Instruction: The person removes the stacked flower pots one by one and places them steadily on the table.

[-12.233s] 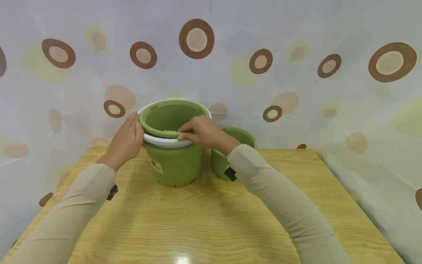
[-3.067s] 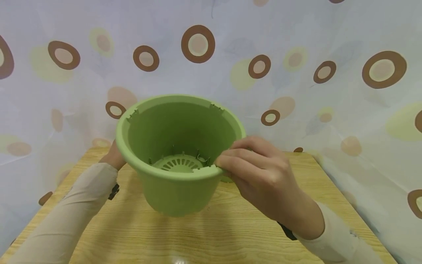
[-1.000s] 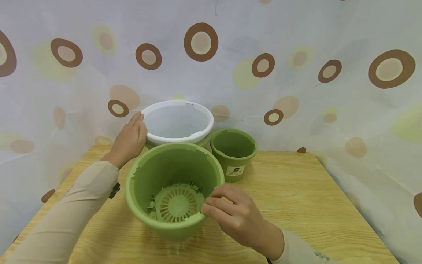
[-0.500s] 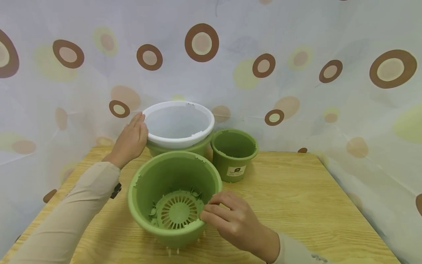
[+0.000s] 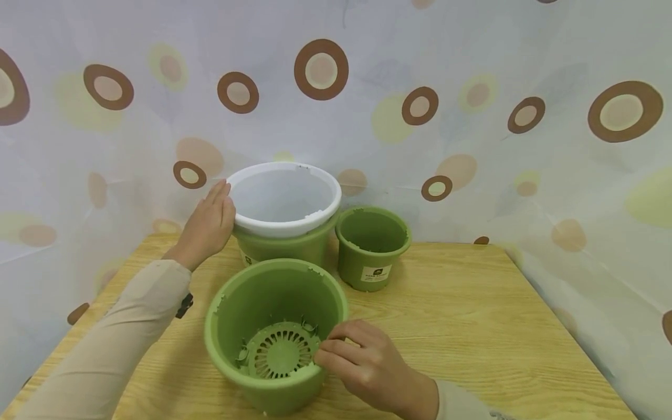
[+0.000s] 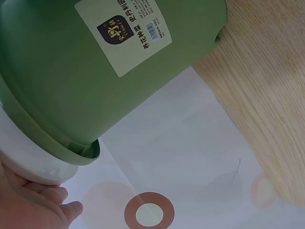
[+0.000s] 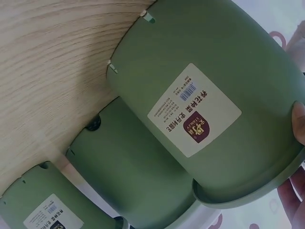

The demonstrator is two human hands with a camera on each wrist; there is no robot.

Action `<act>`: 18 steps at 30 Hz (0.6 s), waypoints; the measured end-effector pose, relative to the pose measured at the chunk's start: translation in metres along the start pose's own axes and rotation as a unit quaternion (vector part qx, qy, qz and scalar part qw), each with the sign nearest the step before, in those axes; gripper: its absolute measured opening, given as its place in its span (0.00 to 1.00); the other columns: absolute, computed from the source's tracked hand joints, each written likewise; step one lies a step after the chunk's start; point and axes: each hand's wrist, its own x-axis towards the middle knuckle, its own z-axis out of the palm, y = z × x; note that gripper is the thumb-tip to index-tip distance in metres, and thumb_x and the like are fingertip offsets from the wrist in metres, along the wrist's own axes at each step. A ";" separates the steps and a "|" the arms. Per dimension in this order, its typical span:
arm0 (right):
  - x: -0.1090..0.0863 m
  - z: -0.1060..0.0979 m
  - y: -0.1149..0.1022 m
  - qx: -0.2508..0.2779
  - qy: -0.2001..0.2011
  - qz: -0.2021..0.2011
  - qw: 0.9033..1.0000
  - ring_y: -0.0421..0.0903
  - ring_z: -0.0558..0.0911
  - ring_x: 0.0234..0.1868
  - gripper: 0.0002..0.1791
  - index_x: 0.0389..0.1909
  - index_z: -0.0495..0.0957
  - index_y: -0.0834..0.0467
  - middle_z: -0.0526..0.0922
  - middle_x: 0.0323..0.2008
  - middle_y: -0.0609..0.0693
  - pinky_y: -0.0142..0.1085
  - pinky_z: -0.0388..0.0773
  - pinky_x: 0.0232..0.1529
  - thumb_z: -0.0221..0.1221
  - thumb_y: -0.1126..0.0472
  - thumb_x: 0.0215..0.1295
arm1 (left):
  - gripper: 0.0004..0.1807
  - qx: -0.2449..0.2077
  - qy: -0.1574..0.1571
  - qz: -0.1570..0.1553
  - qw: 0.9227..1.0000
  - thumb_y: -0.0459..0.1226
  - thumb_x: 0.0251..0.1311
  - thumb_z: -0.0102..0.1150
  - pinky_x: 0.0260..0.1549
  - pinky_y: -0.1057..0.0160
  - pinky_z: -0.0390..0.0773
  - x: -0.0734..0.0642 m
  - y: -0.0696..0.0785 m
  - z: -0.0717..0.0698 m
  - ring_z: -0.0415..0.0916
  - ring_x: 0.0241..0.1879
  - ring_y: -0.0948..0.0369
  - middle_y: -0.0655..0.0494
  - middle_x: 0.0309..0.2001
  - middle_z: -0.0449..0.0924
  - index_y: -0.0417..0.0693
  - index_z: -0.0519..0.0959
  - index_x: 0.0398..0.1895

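Observation:
A green flowerpot [image 5: 231,364] with a slotted base is at the front of the wooden table, its bottom close to the tabletop. My right hand [image 5: 370,367] pinches its right rim between thumb and fingers. The right wrist view shows the label [image 7: 194,110] on this flowerpot and my thumb [image 7: 299,123] at its rim. Behind it, a white flowerpot [image 5: 286,227] sits nested in a larger green flowerpot [image 5: 294,248]. My left hand [image 5: 207,224] rests with extended fingers against the white rim's left side; its fingers [image 6: 55,194] show there in the left wrist view.
A smaller green flowerpot [image 5: 362,265] with a white label stands upright to the right of the nested pair. The wooden table [image 5: 472,326] ends at the back against a patterned sheet [image 5: 367,46], which also hangs along both sides.
The green flowerpot was inside the white one at first; my right hand has lifted it out, brought it forward and lowered it toward the table's front. My left hand stays at the white rim.

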 end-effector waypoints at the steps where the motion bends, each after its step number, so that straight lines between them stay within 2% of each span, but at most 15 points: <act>1: 0.000 0.001 0.000 -0.001 0.000 0.003 1.000 0.41 0.80 0.31 0.15 0.28 0.83 0.56 0.84 0.28 0.43 0.28 0.78 0.34 0.50 0.70 0.68 | 0.34 -0.001 0.001 0.000 1.000 0.45 0.73 0.15 0.69 0.39 0.45 0.000 0.000 0.000 0.42 0.74 0.42 0.36 0.74 0.45 0.30 0.50 0.72; 7: -0.001 0.006 0.002 -0.005 -0.001 0.025 1.000 0.40 0.80 0.30 0.16 0.26 0.83 0.55 0.84 0.28 0.43 0.27 0.78 0.33 0.50 0.70 0.69 | 0.34 -0.003 0.005 -0.001 1.000 0.45 0.73 0.15 0.70 0.39 0.45 0.001 -0.001 0.001 0.42 0.73 0.42 0.36 0.74 0.45 0.30 0.50 0.72; 13: -0.003 0.011 0.002 0.000 -0.010 0.066 0.998 0.41 0.80 0.31 0.16 0.26 0.84 0.55 0.84 0.27 0.43 0.28 0.78 0.33 0.51 0.68 0.70 | 0.34 -0.006 0.007 -0.001 1.000 0.45 0.73 0.16 0.69 0.39 0.45 0.001 -0.001 0.002 0.43 0.73 0.42 0.37 0.74 0.45 0.30 0.50 0.73; 18: -0.005 0.013 0.002 0.001 -0.016 0.077 0.997 0.41 0.80 0.31 0.16 0.26 0.84 0.54 0.84 0.26 0.42 0.29 0.79 0.33 0.51 0.67 0.70 | 0.34 -0.008 0.008 -0.007 1.000 0.45 0.72 0.16 0.70 0.39 0.45 0.001 -0.001 0.003 0.42 0.73 0.41 0.36 0.74 0.45 0.31 0.50 0.73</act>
